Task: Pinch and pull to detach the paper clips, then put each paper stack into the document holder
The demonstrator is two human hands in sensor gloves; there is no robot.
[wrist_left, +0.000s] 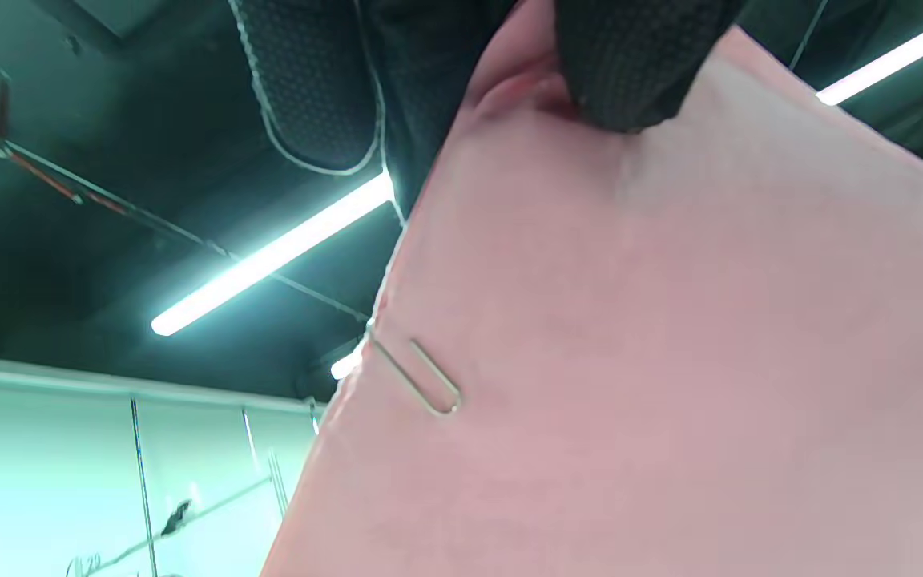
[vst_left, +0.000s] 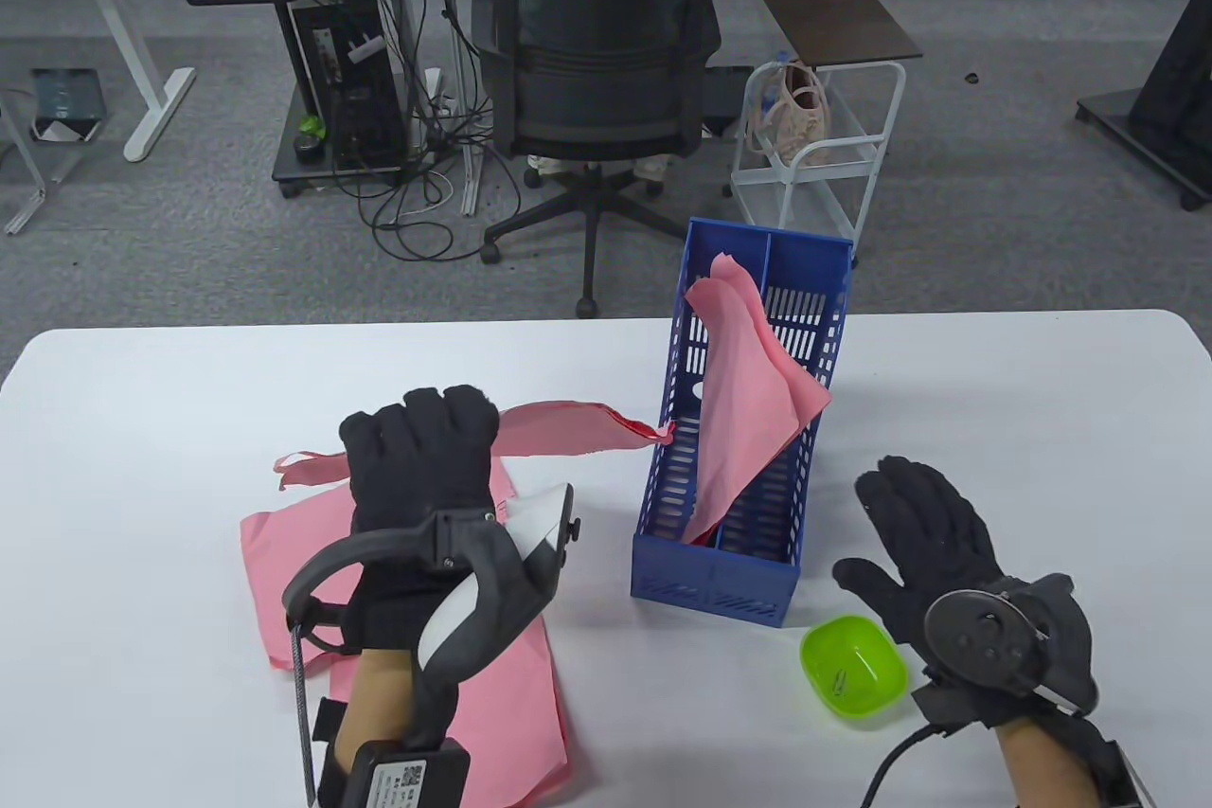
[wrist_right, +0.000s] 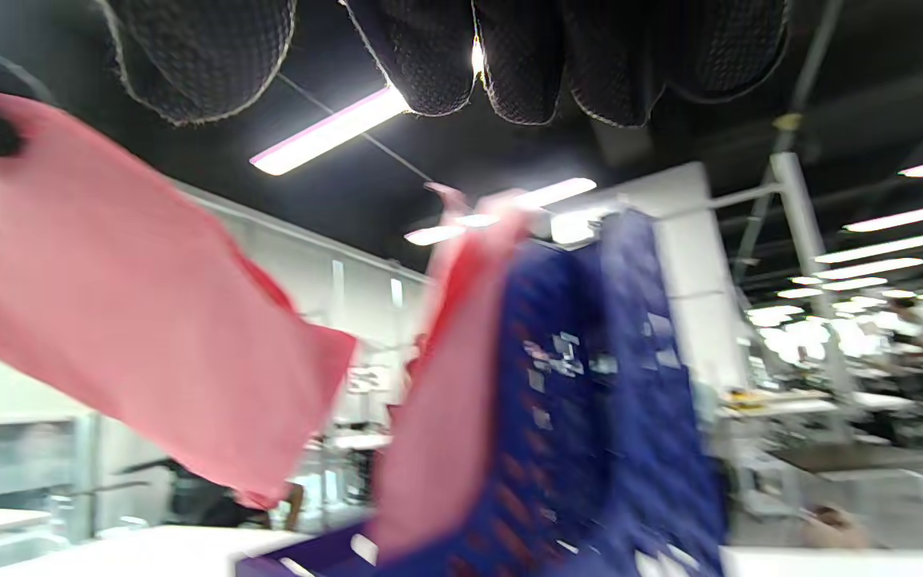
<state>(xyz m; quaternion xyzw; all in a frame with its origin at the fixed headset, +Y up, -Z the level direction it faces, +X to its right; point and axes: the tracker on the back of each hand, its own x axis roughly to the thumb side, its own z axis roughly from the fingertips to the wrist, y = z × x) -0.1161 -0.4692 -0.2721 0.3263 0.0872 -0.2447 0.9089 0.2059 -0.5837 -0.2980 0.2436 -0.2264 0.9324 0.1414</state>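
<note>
Two gloved hands work over the white table [vst_left: 142, 467]. The left hand [vst_left: 421, 467] is raised above the table with its fingers curled round a stack of thin pink paper sheets [vst_left: 568, 429], which juts out to the right from the knuckles toward the blue slotted plastic document holder [vst_left: 720, 576]; the stack's far tip appears to touch the holder's left wall, though the table view does not settle that. In the left wrist view a silver wire paper clip [wrist_left: 417, 377] sits on the held stack's left edge, below the pinching fingertips [wrist_left: 630, 72]. More loose pink paper sheets [vst_left: 511, 704] lie flat on the table under the left forearm.

The right hand [vst_left: 933, 533] hovers palm down with fingers straight and spread, holding nothing, just right of the holder and apart from it. Beside its wrist stands a lime green plastic bowl [vst_left: 852, 666], near the holder's front right corner, with a small clip-like thing inside that is too small to make out.

The holder stands mid-table with two compartments. A pink paper stack [vst_left: 748, 391] leans in the left one, its upper corner rising past the rim and its right edge draped over the divider. Bare tabletop stretches to the left of the left hand and behind both hands up to the far edge.
</note>
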